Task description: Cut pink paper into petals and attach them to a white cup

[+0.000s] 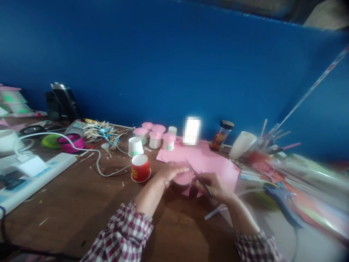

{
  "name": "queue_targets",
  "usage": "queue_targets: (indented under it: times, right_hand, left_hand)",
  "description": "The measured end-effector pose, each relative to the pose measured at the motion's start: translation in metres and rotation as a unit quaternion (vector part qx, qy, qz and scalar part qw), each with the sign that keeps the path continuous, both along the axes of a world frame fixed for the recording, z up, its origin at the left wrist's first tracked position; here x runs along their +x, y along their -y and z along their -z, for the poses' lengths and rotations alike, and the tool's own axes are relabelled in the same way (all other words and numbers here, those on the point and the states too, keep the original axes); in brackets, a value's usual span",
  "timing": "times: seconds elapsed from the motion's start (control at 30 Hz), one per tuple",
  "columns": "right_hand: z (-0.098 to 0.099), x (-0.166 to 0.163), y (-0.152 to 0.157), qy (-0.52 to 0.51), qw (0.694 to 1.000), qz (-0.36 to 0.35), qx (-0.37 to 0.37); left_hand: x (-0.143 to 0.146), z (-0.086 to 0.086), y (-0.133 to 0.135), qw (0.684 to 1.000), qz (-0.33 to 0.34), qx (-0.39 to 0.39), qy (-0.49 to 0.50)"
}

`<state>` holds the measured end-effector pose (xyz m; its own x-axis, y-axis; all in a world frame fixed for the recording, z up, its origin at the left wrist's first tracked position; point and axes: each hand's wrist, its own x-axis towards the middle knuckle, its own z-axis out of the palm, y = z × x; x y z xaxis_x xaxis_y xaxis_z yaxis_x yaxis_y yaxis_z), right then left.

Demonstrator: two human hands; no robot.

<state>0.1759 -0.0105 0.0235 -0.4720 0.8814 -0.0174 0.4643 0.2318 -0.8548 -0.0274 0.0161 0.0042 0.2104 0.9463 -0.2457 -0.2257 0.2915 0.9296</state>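
My left hand (pixel 170 173) pinches a rounded piece of pink paper (pixel 183 178) over the brown table. In my right hand (pixel 214 185) is a slim dark tool (pixel 203 185) with a narrow pointed tip, slanting across the paper's right edge. Whether it is scissors or a knife I cannot tell. Small pink offcuts (pixel 186 191) hang or lie just below the paper. Beyond both hands, a larger pink sheet (pixel 215 158) lies flat. A red paper cup (pixel 140 168) stands upright to the left of my left hand.
White cups with pink discs on top (pixel 156 136) stand behind a small white cup (pixel 135 146). A glowing pixelated panel (pixel 191 131) and a dark-lidded jar (pixel 222 135) are near the blue wall. A power strip (pixel 58 167) lies left; a glue gun (pixel 283 203) and blurred craft materials lie right.
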Motion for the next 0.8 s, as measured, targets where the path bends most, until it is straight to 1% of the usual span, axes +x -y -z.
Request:
queue_targets:
  times: [0.2,0.33,0.5,0.7,0.8]
  right_hand:
    - [-0.0001,0.0006,0.0004,0.002,1.0,0.002,0.006]
    - [0.0007,-0.0002,0.0011,0.002,1.0,0.004,-0.004]
    - [0.0001,-0.0014,0.0018,-0.005,1.0,0.001,-0.01]
    - [0.0007,-0.0018,0.0022,-0.011,1.0,-0.007,-0.018]
    - [0.0013,-0.0012,0.0019,-0.007,1.0,-0.006,-0.016]
  left_hand:
    - [0.0004,-0.0025,0.0009,1.0,0.0,0.0,0.004]
    - [-0.0002,-0.0005,0.0002,1.0,0.007,-0.004,0.007]
    - [-0.0011,0.0027,-0.0008,1.0,0.005,0.004,-0.006]
    - [-0.0012,0.0009,-0.0003,1.0,0.012,0.008,-0.016]
    - [-0.0012,0.0002,-0.0002,1.0,0.005,0.004,-0.019]
